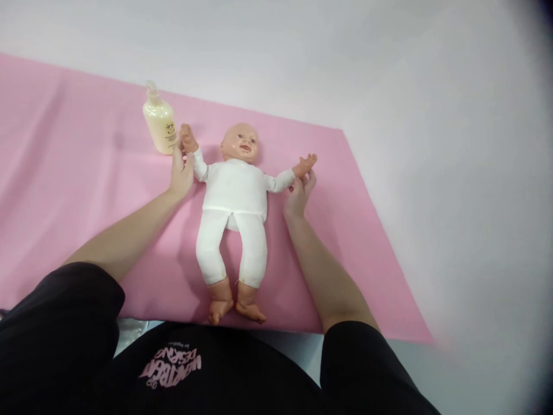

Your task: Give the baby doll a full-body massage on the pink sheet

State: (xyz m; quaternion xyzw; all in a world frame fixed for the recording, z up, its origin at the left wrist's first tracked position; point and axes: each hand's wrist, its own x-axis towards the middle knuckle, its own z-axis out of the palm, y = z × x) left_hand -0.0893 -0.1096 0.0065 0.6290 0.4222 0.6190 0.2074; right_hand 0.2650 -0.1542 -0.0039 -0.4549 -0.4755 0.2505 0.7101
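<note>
A baby doll [235, 187] with a white cloth body lies on its back on a pink cloth [108, 230], its head away from me and its feet at the near edge. Both its arms are stretched out sideways. My left hand [182, 172] grips the doll's arm on the left at the wrist, thumb towards me. On the other side, my right hand [299, 193] has its fingers around the doll's other wrist, partly hidden beneath it. A pump bottle [161, 124] of pale yellow liquid stands just beyond my left hand.
The pink cloth ends at a slanted edge on the right. A pale grey-white surface [432, 144] lies beyond it at the back and right. My black shirt [207, 374] is close to the near edge.
</note>
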